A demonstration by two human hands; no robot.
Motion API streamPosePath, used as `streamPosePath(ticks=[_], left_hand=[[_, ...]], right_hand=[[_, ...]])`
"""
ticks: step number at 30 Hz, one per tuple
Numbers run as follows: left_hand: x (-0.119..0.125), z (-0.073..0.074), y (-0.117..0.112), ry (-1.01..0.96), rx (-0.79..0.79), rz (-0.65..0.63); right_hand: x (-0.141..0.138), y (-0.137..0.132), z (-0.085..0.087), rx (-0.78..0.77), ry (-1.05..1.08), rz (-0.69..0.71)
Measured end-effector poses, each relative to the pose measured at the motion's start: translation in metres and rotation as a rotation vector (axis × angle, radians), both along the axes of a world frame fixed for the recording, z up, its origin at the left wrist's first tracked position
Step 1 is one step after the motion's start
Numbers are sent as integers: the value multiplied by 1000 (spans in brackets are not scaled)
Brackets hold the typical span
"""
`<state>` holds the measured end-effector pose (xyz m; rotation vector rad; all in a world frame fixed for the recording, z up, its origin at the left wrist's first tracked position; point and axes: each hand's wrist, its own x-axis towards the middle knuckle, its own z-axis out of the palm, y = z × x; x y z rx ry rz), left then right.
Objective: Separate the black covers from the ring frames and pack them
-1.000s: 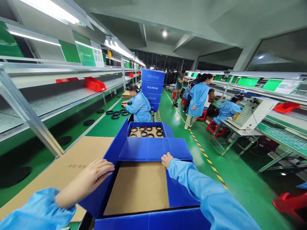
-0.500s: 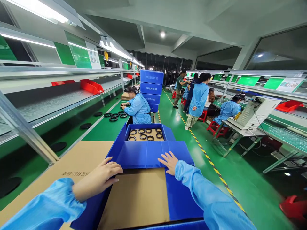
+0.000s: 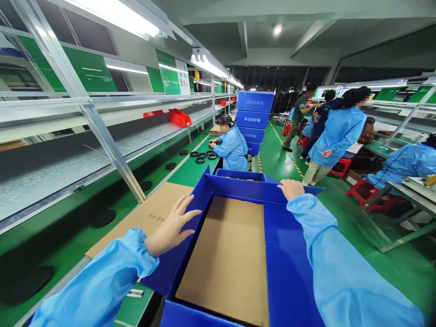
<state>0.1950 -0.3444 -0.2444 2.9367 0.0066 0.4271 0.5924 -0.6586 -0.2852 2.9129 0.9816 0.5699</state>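
A blue corrugated plastic box [image 3: 238, 187] stands in front of me with its flaps folded out. Inside it a flat brown cardboard sheet [image 3: 226, 259] is visible. My right hand [image 3: 291, 188] has its fingers curled over the top edge of the raised far flap, near its right end. Beside the left flap, my left hand [image 3: 170, 227] is held with fingers spread and nothing in it; whether it touches the flap I cannot tell.
A large cardboard sheet [image 3: 146, 222] lies on the green bench to the left. Ahead, a seated co-worker [image 3: 235, 147] works near several black rings [image 3: 200, 158], beside stacked blue boxes [image 3: 255, 120]. Behind my box another blue box [image 3: 223, 172] is partly hidden. People stand on the right.
The far flap has swung up from lying inward, with my right hand now on its edge. My left hand has come off that flap. The view has turned left, and the raised flap hides the boxed rings.
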Motion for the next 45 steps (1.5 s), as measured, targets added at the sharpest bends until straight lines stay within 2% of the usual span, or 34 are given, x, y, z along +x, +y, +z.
streamPosePath(ticks=[4,7,10,13,17,20,25,29,31,33,34,37,39,40,42,45], left_hand=[[-2,-1,-7,45,-54,51],[-1,-3,-12,66,-73,65],[4,-8,-14,62,-74,96],[4,-12,0,56,-66,122],[-10,-9,34,44,-76,118],[-14,-6,42,57,-71,100],[-2,-9,6,90,-46,104],[1,-11,-10,71,-59,110],[0,-10,-9,59,-71,98],[0,-9,-5,65,-75,96],[1,-10,-3,72,-72,96],[2,-12,3,80,-41,82],[2,-14,10,66,-12,70],[1,-15,14,53,3,64],[-1,-16,24,24,26,56],[-3,-16,34,18,32,67]], right_hand=[[38,32,6,93,12,-121],[53,46,4,132,48,-158],[57,45,0,141,56,-154],[51,32,-3,120,37,-112],[38,13,-7,91,15,-51],[30,10,-10,106,3,-34],[9,13,-10,181,-33,-54],[-33,13,-16,245,-99,-43],[-66,15,-32,108,2,109],[-103,18,-58,-120,179,317],[-119,20,-73,-186,230,367],[-152,22,-115,-308,310,388],[-156,19,-129,-355,326,359],[-154,16,-130,-373,330,350],[-147,12,-122,-397,332,349],[-134,5,-91,-379,303,335]])
